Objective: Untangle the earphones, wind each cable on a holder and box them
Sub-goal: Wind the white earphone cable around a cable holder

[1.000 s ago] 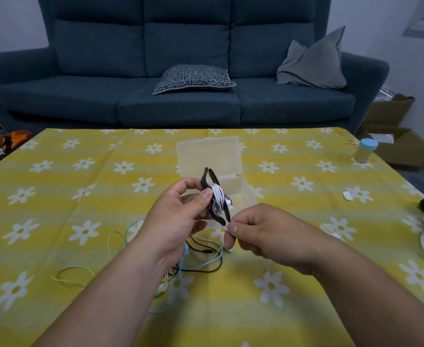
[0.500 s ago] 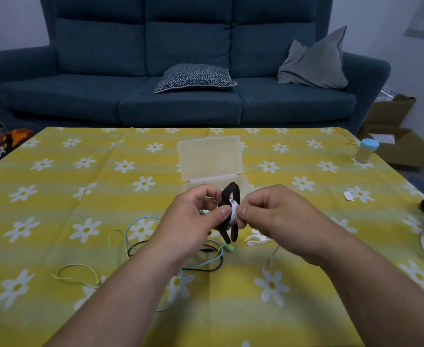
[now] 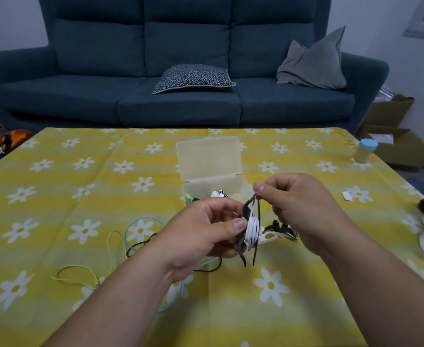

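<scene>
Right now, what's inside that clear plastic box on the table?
The open box shows a green piece at its left and a white striped piece beside it. The left hand and right hand cover its front, so the rest is hidden.

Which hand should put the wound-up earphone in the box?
Probably the left. The left hand holds the black holder, wound with white cable, by its middle. The right hand only pinches its top end. The open box sits just behind both hands.

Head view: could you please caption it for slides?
Left hand holds black holder wound with white cable; right hand pinches holder's top.
</scene>
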### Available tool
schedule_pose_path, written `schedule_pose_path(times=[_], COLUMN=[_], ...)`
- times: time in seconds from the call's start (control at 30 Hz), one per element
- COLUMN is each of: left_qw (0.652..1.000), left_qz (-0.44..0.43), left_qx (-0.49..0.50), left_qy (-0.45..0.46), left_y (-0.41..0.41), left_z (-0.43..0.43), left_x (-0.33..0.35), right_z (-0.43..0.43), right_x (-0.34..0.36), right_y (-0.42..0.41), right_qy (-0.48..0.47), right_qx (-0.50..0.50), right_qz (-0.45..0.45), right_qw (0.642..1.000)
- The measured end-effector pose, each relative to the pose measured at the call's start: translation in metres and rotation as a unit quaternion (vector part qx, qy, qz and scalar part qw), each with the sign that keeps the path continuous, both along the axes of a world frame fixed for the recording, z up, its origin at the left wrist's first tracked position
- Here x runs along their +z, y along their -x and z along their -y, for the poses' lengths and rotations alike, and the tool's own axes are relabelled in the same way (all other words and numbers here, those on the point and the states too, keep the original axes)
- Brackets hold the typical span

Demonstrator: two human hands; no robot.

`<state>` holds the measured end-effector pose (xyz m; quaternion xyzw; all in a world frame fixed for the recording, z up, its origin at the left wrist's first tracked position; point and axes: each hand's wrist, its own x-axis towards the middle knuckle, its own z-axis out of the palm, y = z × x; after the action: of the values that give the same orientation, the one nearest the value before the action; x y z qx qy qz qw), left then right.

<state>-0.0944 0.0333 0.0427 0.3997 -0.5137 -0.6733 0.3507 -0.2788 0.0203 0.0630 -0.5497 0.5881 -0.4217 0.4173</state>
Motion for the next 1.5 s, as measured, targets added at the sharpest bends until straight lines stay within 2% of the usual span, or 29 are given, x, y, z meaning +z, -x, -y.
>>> schedule_pose_path(times=[0.1,0.2,0.3,0.47,0.63,0.83,0.93,1.03,1.1,1.23,1.37,1.5], left_qw=[0.998,0.992,0.985,0.975,0.975,0.975,0.976,0.970,0.965,0.959,0.963,0.970], left_qz=[-0.052,-0.090,-0.071,-0.043,-0.057,-0.052,-0.009,0.095,0.131,0.179,0.185,0.179], left_qx=[0.017,0.085,0.156,0.215,0.215,0.216,0.217,0.212,0.196,0.151,0.120,0.073], left_qy=[-0.021,-0.030,-0.008,0.015,0.002,-0.031,-0.011,0.076,0.118,0.160,0.153,0.149], left_y=[0.002,0.002,0.000,-0.005,-0.011,-0.018,-0.017,-0.012,-0.009,-0.010,-0.010,-0.007], left_z=[-0.002,0.001,0.004,0.009,0.014,0.018,0.017,0.014,0.014,0.014,0.012,0.005], left_x=[0.004,0.004,0.003,0.001,0.000,-0.002,-0.004,-0.010,-0.011,-0.012,-0.011,-0.005], right_z=[0.000,-0.001,-0.004,-0.010,-0.012,-0.013,-0.017,-0.019,-0.018,-0.015,-0.012,-0.011], right_x=[-0.009,-0.020,-0.024,-0.022,-0.020,-0.010,-0.002,0.003,0.005,0.009,0.010,0.011], right_y=[-0.004,-0.012,-0.021,-0.026,-0.026,-0.019,-0.021,-0.027,-0.027,-0.019,-0.013,-0.011], right_qy=[-0.031,-0.062,-0.095,-0.142,-0.132,-0.074,-0.051,-0.028,-0.004,0.030,0.023,0.013], right_qx=[0.012,0.054,0.110,0.188,0.210,0.201,0.222,0.240,0.231,0.146,0.067,0.045], right_qz=[0.003,-0.024,-0.033,-0.007,-0.065,-0.154,-0.198,-0.245,-0.257,-0.244,-0.156,-0.078], right_qw=[0.999,0.996,0.989,0.972,0.967,0.965,0.954,0.939,0.938,0.958,0.985,0.996])
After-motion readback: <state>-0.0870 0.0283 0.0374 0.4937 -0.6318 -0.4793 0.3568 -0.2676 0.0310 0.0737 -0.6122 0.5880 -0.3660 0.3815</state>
